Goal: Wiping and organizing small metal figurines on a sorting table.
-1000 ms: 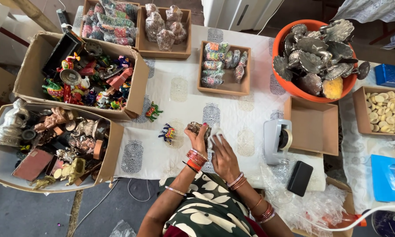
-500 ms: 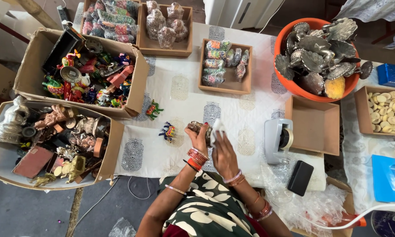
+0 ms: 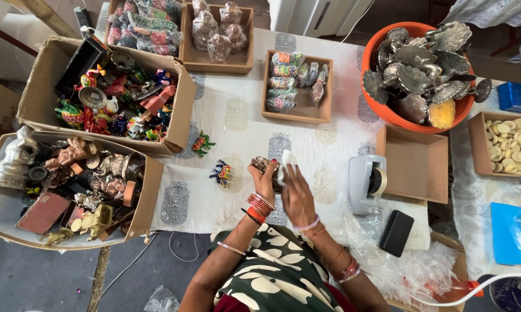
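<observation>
Barely anything shifts: my left hand (image 3: pixel 264 180) still grips the small metal figurine (image 3: pixel 265 166), right hand (image 3: pixel 297 193) wiping it with white cloth (image 3: pixel 287 159); boxes remain full.

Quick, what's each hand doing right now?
Left hand: closed on a small metal ornament.
Right hand: holds a white cloth against the ornament.

Two open cardboard boxes (image 3: pixel 174 110) of figurines stand at the table's left edge, one behind the other. Two small figurines (image 3: pixel 202 143) lie on the cloth (image 3: pixel 237 115) just right of them. The tape dispenser (image 3: pixel 366 184) sits right of centre, an empty tray (image 3: pixel 414 164) beside it, and the bowl (image 3: pixel 388 112) behind, holding what seem metal dishes.
</observation>
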